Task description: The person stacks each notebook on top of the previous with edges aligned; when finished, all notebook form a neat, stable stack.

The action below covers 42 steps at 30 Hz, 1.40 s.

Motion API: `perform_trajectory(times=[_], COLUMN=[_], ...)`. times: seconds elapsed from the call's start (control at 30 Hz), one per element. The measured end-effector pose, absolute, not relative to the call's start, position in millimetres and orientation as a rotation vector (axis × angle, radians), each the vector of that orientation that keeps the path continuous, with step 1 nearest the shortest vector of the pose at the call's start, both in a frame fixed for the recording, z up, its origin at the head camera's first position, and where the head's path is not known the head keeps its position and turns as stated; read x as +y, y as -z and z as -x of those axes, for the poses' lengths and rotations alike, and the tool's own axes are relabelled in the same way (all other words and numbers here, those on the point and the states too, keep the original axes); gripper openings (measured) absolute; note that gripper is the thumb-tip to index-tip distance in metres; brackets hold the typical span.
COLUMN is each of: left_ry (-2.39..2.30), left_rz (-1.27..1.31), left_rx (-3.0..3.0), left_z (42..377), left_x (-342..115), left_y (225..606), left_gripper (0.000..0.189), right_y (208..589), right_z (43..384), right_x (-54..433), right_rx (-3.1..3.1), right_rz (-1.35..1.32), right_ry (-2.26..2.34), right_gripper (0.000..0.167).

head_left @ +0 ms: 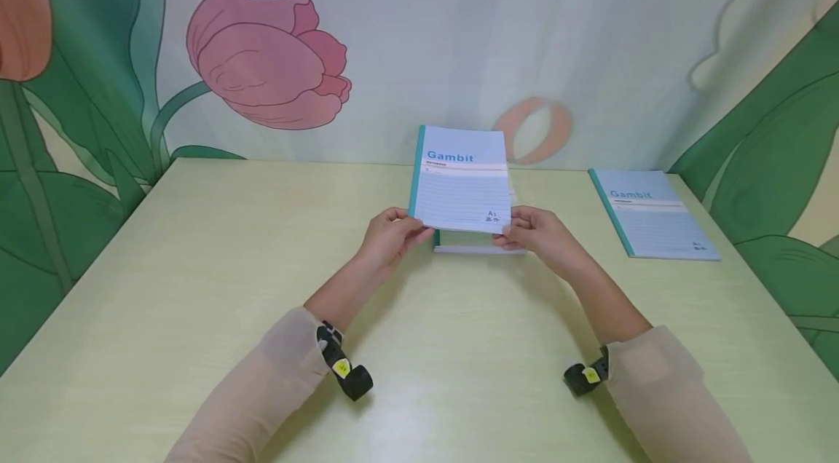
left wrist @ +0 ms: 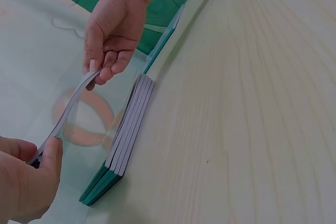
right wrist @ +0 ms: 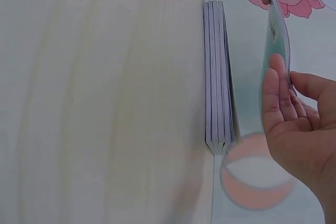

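Observation:
A thin notebook [head_left: 462, 183] with a pale cover, a teal spine and the word Gambit is held up above a stack. The left hand [head_left: 392, 239] pinches its near left corner between thumb and fingers. At the near right corner, the right hand [head_left: 536, 234] grips it, thumb on top and fingers beneath. Under it lies a stack of several notebooks [head_left: 480, 242], mostly hidden in the head view. From the right wrist view, a gap separates the raised notebook [right wrist: 276, 38] from the stack [right wrist: 217, 77]. The raised notebook [left wrist: 68, 106] bends slightly in the left wrist view.
Another Gambit notebook [head_left: 662, 219] lies flat at the right of the pale wooden table [head_left: 216, 288]. A curtain [head_left: 419, 41] printed with flowers and leaves hangs behind the table's back edge. Each wrist wears a black strapped camera [head_left: 344, 361].

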<state>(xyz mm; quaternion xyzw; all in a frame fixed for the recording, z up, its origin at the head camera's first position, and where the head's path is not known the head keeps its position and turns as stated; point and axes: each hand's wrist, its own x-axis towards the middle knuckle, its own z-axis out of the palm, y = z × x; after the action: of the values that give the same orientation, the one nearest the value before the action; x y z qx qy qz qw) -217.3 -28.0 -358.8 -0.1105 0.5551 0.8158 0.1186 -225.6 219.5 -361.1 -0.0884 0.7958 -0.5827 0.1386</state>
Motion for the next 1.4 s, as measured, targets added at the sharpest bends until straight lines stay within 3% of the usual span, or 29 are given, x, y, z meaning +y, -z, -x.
perform_trajectory(times=[1.4], left_ry=[-2.325], left_rz=[0.345], left_rx=[1.644], left_z=[215.2], left_x=[3.8], left_y=[365.2], left_gripper=[0.011], right_y=[359.3], right_z=[218.9], right_x=[247.5], right_rx=[2.393], right_rz=[0.206], right_ry=[1.587], right_gripper=[0.036])
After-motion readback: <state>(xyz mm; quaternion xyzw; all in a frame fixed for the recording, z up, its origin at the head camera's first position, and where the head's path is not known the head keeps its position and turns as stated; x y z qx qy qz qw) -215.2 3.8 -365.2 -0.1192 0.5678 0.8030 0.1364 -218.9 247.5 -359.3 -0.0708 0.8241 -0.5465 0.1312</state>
